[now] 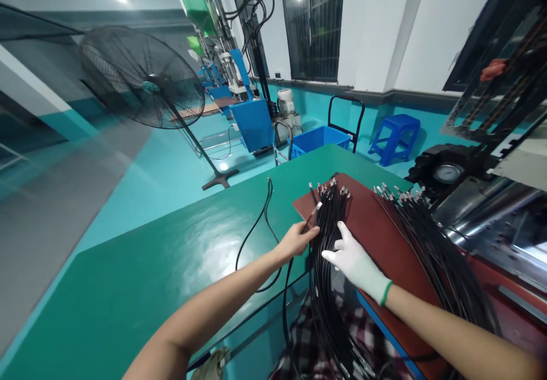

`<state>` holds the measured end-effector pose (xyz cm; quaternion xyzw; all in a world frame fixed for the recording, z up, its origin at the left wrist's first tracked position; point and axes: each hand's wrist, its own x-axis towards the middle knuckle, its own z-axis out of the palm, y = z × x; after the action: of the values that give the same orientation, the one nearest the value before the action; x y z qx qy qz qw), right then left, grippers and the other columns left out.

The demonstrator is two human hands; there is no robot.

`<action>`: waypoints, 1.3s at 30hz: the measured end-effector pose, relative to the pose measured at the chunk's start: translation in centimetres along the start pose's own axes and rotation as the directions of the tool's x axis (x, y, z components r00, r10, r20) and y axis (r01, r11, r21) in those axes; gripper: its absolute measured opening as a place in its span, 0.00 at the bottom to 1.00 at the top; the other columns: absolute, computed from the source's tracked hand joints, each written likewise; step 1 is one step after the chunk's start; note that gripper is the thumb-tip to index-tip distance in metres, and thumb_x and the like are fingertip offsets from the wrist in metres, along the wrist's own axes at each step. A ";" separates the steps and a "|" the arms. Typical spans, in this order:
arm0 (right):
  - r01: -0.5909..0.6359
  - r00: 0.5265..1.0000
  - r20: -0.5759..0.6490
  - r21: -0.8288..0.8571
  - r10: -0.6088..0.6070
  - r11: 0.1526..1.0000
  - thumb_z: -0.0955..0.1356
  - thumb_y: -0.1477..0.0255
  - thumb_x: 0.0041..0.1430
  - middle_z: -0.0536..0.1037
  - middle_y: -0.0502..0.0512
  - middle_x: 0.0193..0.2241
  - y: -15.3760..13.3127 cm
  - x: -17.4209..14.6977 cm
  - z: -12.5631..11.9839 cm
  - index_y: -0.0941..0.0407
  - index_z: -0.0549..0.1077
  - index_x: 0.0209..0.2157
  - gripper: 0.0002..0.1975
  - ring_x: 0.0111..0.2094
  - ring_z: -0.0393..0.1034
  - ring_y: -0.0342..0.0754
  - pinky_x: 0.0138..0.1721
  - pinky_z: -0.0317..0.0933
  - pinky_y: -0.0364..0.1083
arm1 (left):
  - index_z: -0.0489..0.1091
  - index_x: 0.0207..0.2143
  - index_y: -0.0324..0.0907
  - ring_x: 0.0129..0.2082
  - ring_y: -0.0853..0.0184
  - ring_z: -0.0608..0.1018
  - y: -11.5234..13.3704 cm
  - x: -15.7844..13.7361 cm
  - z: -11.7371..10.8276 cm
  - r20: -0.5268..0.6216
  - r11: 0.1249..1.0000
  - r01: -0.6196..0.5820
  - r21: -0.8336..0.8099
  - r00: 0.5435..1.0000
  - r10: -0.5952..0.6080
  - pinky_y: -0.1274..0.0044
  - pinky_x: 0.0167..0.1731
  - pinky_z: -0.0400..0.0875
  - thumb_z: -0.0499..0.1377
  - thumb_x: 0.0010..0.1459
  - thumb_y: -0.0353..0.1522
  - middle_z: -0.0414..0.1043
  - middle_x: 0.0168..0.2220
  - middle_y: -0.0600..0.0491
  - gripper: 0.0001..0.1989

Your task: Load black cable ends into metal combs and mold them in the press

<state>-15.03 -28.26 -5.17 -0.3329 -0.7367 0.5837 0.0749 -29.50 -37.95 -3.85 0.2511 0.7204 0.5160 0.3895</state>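
My bare left hand (299, 240) pinches one black cable (313, 213) near its pale connector end, just left of a bundle. That bundle of black cables (328, 237) lies across a reddish-brown board (371, 220), its metal-tipped ends pointing away from me and its lower part hanging over the edge toward my lap. My right hand (352, 257), in a white glove with a green cuff, rests at the bundle's right side, thumb and forefinger apart, holding nothing that I can see. A single looped cable (252, 229) lies to the left.
A second cable bundle (431, 249) lies at the board's right, beside a machine with a pressure gauge (447, 173). The green table (162, 272) extends left. Beyond it stand a large fan (149, 84), a blue crate (320, 138), a blue stool (395, 138) and blue machines (254, 123).
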 end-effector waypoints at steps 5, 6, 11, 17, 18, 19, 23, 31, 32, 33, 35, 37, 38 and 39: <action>0.012 1.000 0.020 -0.030 -0.012 0.999 0.69 0.66 0.52 0.60 0.40 0.23 -0.2 0.4 0.0 0.58 0.37 0.68 0.50 0.19 0.61 0.39 0.22 0.58 0.40 | 0.64 0.31 0.39 0.14 0.79 0.59 2.5 5.5 -0.3 -0.162 0.994 -0.107 -0.026 0.982 0.101 0.83 0.16 0.51 0.64 0.51 0.40 0.65 0.19 0.60 0.15; 0.015 1.000 0.021 -0.043 -0.014 0.999 0.69 0.66 0.52 0.61 0.40 0.23 -0.2 0.6 0.0 0.58 0.36 0.68 0.50 0.19 0.61 0.39 0.22 0.58 0.41 | 0.64 0.29 0.39 0.16 0.78 0.61 3.0 6.5 -0.1 -0.177 0.991 -0.128 -0.025 0.977 0.122 0.83 0.18 0.52 0.67 0.47 0.37 0.64 0.20 0.60 0.15; 0.026 1.000 0.012 -0.152 -0.025 0.988 0.67 0.65 0.54 0.65 0.41 0.23 -0.4 0.2 -0.3 0.61 0.36 0.68 0.49 0.19 0.64 0.41 0.24 0.59 0.41 | 0.60 0.22 0.39 0.18 0.78 0.60 4.0 7.6 0.2 -0.177 0.981 -0.183 -0.069 0.970 0.169 0.82 0.21 0.51 0.69 0.39 0.29 0.59 0.17 0.63 0.17; 0.089 0.987 -0.087 -0.411 -0.136 0.907 0.71 0.64 0.50 0.73 0.51 0.24 -5.3 0.0 -4.4 0.54 0.73 0.52 0.26 0.32 0.68 0.50 0.37 0.57 0.47 | 0.63 0.28 0.40 0.14 0.80 0.50 5.5 1.8 -2.8 0.044 0.964 -0.175 -0.199 0.981 0.187 0.82 0.16 0.41 0.64 0.48 0.44 0.58 0.18 0.62 0.18; 0.131 0.972 -0.121 -0.425 -0.199 0.896 0.70 0.61 0.52 0.73 0.51 0.25 -6.7 0.4 -5.2 0.53 0.74 0.50 0.23 0.33 0.68 0.50 0.37 0.57 0.47 | 0.65 0.30 0.40 0.14 0.80 0.51 6.0 0.7 -3.1 0.095 0.961 -0.176 -0.215 0.975 0.200 0.81 0.16 0.40 0.64 0.48 0.45 0.59 0.19 0.60 0.19; 0.196 0.949 -0.154 -0.398 -0.276 0.896 0.69 0.58 0.54 0.73 0.51 0.26 -8.2 0.9 -5.9 0.52 0.73 0.51 0.24 0.32 0.67 0.48 0.37 0.57 0.47 | 0.66 0.31 0.39 0.14 0.80 0.52 6.4 -0.2 -3.3 0.144 0.955 -0.182 -0.234 0.965 0.219 0.81 0.16 0.40 0.64 0.49 0.45 0.60 0.19 0.60 0.19; 0.404 0.910 -0.186 0.199 -0.370 0.893 0.67 0.50 0.55 0.68 0.47 0.25 -13.2 3.1 -7.2 0.58 0.68 0.50 0.30 0.22 0.60 0.38 0.24 0.53 0.40 | 0.70 0.32 0.37 0.15 0.79 0.53 7.9 -2.4 -3.3 0.315 0.938 -0.198 -0.286 0.905 0.287 0.81 0.17 0.42 0.62 0.55 0.44 0.56 0.17 0.60 0.17; 0.507 0.838 0.074 0.260 -0.540 0.822 0.67 0.55 0.56 0.72 0.50 0.26 -14.9 2.0 -4.3 0.59 0.72 0.39 0.21 0.22 0.66 0.38 0.24 0.60 0.39 | 0.72 0.36 0.35 0.25 0.69 0.71 8.8 -3.6 -3.3 0.463 0.955 -0.162 -0.248 0.846 0.264 0.78 0.26 0.61 0.59 0.57 0.48 0.68 0.23 0.51 0.22; 0.503 0.849 0.087 0.171 -0.521 0.847 0.64 0.55 0.59 0.74 0.51 0.28 -14.7 2.2 -4.3 0.59 0.72 0.43 0.21 0.23 0.68 0.39 0.26 0.62 0.39 | 0.71 0.35 0.35 0.21 0.72 0.67 8.8 -3.7 -3.6 0.463 0.956 -0.141 -0.257 0.850 0.250 0.78 0.24 0.59 0.60 0.56 0.47 0.63 0.20 0.55 0.21; 0.488 0.867 0.083 0.052 -0.491 0.871 0.61 0.56 0.62 0.76 0.53 0.32 -14.4 2.6 -4.6 0.58 0.70 0.48 0.23 0.26 0.70 0.40 0.28 0.64 0.40 | 0.71 0.33 0.36 0.18 0.75 0.63 8.6 -3.6 -4.0 0.442 0.959 -0.123 -0.257 0.867 0.230 0.79 0.22 0.58 0.62 0.54 0.46 0.57 0.17 0.59 0.20; 0.407 0.911 0.033 -0.223 -0.410 0.886 0.59 0.57 0.64 0.78 0.58 0.37 -13.2 3.6 -5.5 0.58 0.67 0.53 0.24 0.31 0.73 0.43 0.35 0.65 0.43 | 0.68 0.30 0.38 0.14 0.79 0.54 7.9 -3.1 -4.8 0.331 0.967 -0.090 -0.237 0.929 0.167 0.80 0.20 0.55 0.64 0.53 0.44 0.49 0.15 0.64 0.18; 0.274 0.950 -0.018 -0.434 -0.313 0.858 0.64 0.55 0.59 0.78 0.62 0.34 -11.5 4.5 -6.3 0.60 0.73 0.45 0.23 0.36 0.73 0.50 0.40 0.64 0.48 | 0.66 0.29 0.40 0.13 0.80 0.50 6.6 -2.0 -5.3 0.191 0.975 -0.057 -0.217 0.977 0.099 0.82 0.19 0.53 0.62 0.53 0.45 0.45 0.14 0.66 0.18; 0.218 0.963 -0.025 -0.503 -0.267 0.836 0.68 0.54 0.54 0.78 0.64 0.32 -10.5 4.8 -6.4 0.61 0.75 0.38 0.23 0.37 0.73 0.55 0.42 0.63 0.52 | 0.65 0.29 0.40 0.12 0.80 0.48 5.8 -1.2 -5.3 0.139 0.978 -0.037 -0.203 0.988 0.066 0.82 0.17 0.50 0.61 0.54 0.46 0.43 0.13 0.67 0.18; 0.170 0.975 -0.025 -0.567 -0.223 0.806 0.69 0.52 0.51 0.78 0.66 0.30 -9.5 4.9 -6.4 0.61 0.76 0.33 0.24 0.38 0.73 0.59 0.43 0.62 0.55 | 0.64 0.28 0.40 0.12 0.80 0.46 5.0 -0.3 -5.1 0.099 0.982 -0.020 -0.188 0.994 0.039 0.83 0.16 0.47 0.61 0.54 0.46 0.42 0.13 0.67 0.18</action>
<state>-19.43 -21.14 4.07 -0.2880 -0.9019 0.3148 0.0669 -33.70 -39.22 1.75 0.2503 0.6443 0.5733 0.4400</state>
